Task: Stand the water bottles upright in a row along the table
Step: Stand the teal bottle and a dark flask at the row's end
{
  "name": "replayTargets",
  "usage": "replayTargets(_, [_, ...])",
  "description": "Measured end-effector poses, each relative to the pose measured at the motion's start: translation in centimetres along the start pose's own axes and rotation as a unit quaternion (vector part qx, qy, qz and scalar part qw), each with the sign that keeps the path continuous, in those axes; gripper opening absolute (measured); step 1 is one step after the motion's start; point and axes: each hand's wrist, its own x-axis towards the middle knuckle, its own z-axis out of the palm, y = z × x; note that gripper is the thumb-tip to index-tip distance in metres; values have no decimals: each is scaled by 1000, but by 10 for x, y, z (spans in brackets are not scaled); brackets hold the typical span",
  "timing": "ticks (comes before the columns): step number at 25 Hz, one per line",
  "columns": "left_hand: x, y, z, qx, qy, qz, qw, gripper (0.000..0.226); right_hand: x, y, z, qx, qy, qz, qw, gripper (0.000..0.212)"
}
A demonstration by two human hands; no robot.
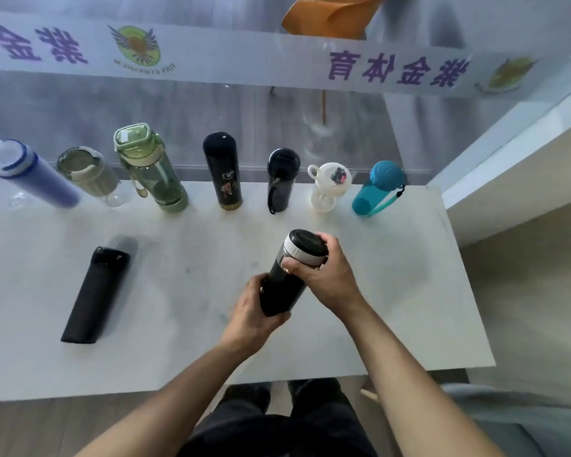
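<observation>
I hold a black bottle with a white-ringed cap (pixel 285 285) above the middle of the white table (pixel 393 291), tilted with its cap away from me. My left hand (pixel 254 311) grips its base and my right hand (pixel 323 272) wraps its neck below the cap. Several bottles stand in a row along the far edge: blue (pixel 30 174), ribbed beige (pixel 93 174), clear green (pixel 150 169), tall black (pixel 223 171), small black with a strap (pixel 281 179), white (pixel 328 186) and teal (pixel 376 189). A matte black bottle (pixel 94 295) lies on its side at the near left.
A glass wall with a printed banner (pixel 277 57) runs just behind the row. An orange chair (pixel 330 18) shows beyond the glass. A pale ledge (pixel 524 179) rises to the right of the table. My legs are below the near edge.
</observation>
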Motion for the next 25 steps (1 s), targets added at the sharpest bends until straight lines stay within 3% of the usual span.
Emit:
replayTargets(4, [9, 26, 28, 69, -53, 25, 996, 67, -12, 30, -43, 14, 34, 36, 999, 74])
replayTargets(10, [30, 98, 94, 97, -111, 98, 984, 41, -5, 72, -118, -62, 93, -12, 994, 76])
replayTargets(14, [65, 156, 125, 166, -71, 143, 973, 40, 41, 98, -182, -75, 119, -26, 990, 82])
replayTargets(21, [164, 248, 142, 329, 96, 210, 916, 62, 137, 114, -258, -95, 106, -56, 988, 84])
replayTargets(25, [200, 253, 147, 426, 62, 175, 885, 90, 176, 109, -272, -88, 98, -63, 989, 85])
